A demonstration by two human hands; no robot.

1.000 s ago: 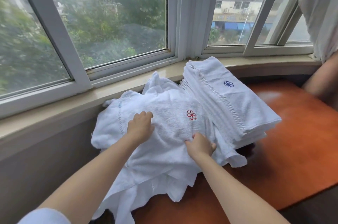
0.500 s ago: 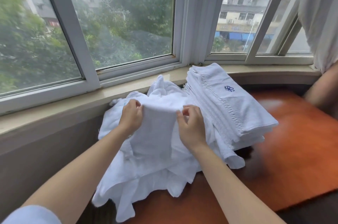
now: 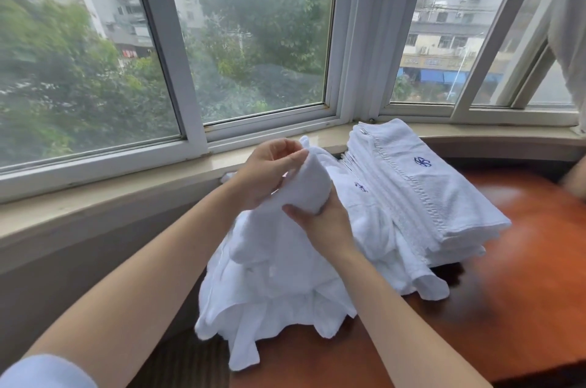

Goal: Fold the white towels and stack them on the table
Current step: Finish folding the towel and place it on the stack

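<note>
Both hands gripped one white towel above the loose pile: our left hand pinched its top edge, our right hand clamped it lower. At three o'clock sat the folded stack on the surface.

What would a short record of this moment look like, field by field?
setting: wooden table beside a window sill
left hand: pinching the upper end of a white towel
right hand: gripping the same towel lower down
loose pile: unfolded white towels under the hands, hanging over the table's edge
folded stack: neat, right of the pile, blue emblem on top
stage: the held towel is lifted, not yet folded
</note>
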